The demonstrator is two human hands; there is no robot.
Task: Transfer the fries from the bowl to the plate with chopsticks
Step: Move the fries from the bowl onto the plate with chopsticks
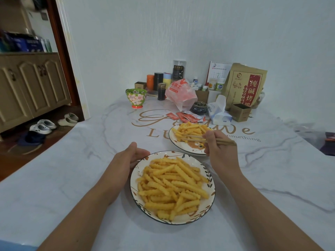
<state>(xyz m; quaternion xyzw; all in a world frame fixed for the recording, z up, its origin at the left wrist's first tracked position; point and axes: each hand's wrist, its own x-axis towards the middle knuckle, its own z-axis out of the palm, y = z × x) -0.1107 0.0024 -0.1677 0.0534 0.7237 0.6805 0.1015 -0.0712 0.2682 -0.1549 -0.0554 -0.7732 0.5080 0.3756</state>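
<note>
A: Where are the fries?
B: Crinkle-cut fries [172, 185] fill the near round bowl [211, 180] on the marbled tabletop [72, 178]; more lie on the far plate [183, 148].
A: The hands?
B: The left hand [132, 156] cups the bowl's rim. The right hand [219, 147] grips wooden chopsticks [192, 138], tips over the plate's fries.

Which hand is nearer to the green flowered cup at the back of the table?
The left hand. It holds the near dish by its rim, below the green flowered cup. The right hand, with the chopsticks, is farther right.
</note>
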